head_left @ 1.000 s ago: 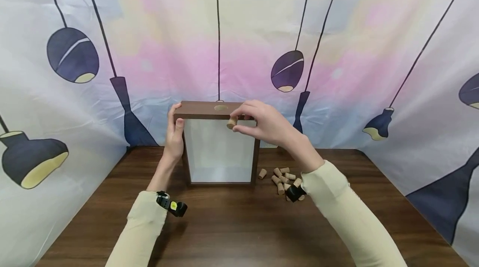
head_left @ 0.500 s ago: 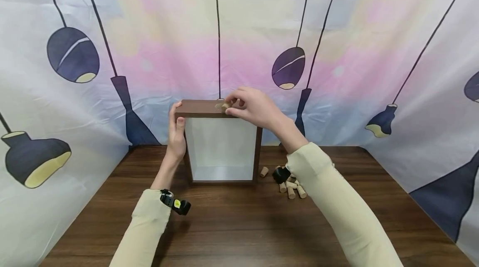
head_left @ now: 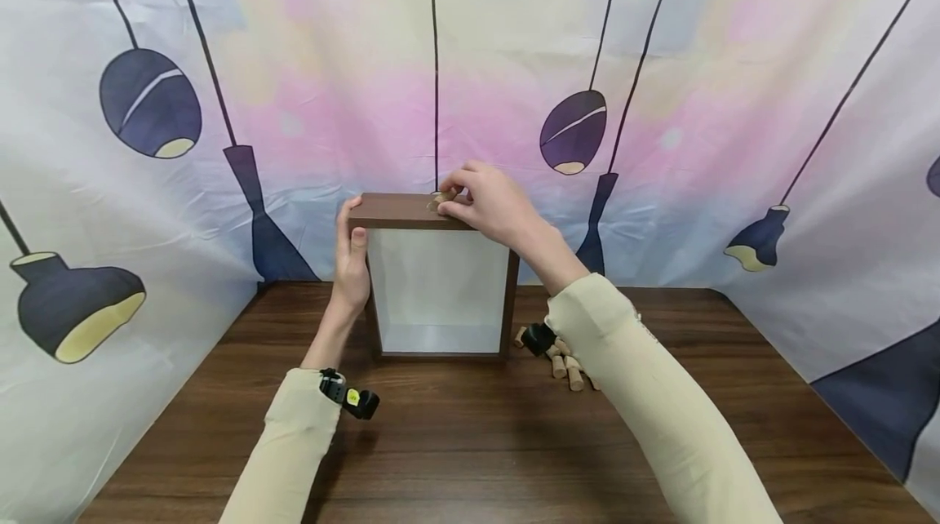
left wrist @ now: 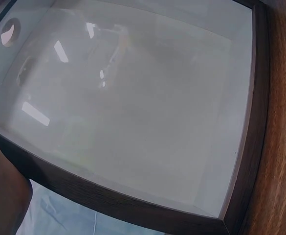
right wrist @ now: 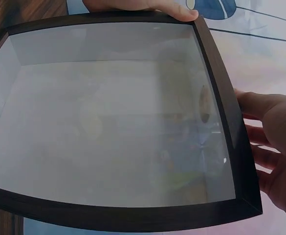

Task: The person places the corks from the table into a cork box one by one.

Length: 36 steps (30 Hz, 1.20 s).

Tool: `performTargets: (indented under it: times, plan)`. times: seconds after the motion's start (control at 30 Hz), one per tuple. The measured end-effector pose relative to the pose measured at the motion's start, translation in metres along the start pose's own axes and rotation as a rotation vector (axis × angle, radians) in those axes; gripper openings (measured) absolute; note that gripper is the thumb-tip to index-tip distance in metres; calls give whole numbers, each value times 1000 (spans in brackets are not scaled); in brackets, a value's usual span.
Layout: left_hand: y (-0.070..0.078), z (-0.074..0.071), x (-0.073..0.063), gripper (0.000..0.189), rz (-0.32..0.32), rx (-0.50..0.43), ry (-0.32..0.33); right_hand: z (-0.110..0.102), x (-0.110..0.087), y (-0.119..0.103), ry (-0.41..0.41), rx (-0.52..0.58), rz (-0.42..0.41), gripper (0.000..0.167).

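Note:
A brown wooden shadow box frame (head_left: 404,210) with a glass front (head_left: 441,287) and white interior stands upright on the table. My left hand (head_left: 353,267) grips its upper left corner, thumb on the front edge. Pinched between thumb and fingers of my right hand (head_left: 495,204) is a cork (head_left: 444,198), at the round hole in the frame's top edge. How far the cork reaches into the hole is hidden by the fingers. The hole (right wrist: 205,104) shows from inside in the right wrist view, with the right hand's fingers beside that edge.
Several loose corks (head_left: 575,379) lie on the dark wooden table (head_left: 455,442) right of the frame, partly covered by the right wrist camera (head_left: 538,338) and sleeve. A cloth backdrop (head_left: 352,99) printed with lamps surrounds the table.
My right hand has lifted the cork from in front of the glass up and leftward to the hole on the frame's top. The left hand keeps its grip on the corner.

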<state>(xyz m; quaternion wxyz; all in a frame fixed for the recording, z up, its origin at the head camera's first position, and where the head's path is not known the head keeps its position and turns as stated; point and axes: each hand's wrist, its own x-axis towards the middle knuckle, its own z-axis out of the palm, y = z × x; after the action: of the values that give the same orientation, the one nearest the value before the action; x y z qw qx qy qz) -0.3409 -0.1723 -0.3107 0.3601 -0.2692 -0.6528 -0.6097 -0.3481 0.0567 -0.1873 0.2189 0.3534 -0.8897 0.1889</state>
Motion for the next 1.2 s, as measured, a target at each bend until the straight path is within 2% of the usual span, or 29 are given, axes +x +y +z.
performTargets:
  times: [0.3, 0.53, 0.67, 0.9, 1.2]
  plan:
    - [0, 2, 0, 66, -14, 20, 0, 5, -2, 1, -14, -44, -10, 27]
    - [0, 3, -1, 73, -31, 13, 0, 2, -13, 6, 33, -9, -54, 21]
    - [-1, 2, 0, 72, -41, 12, 10, -2, -25, 13, 71, 49, -73, 19]
    - [-1, -1, 1, 78, -35, 9, -9, -13, -56, 32, 167, 171, -48, 19]
    - [-1, -7, 1, 77, -9, -3, -66, -15, -88, 48, 231, 180, -16, 19]
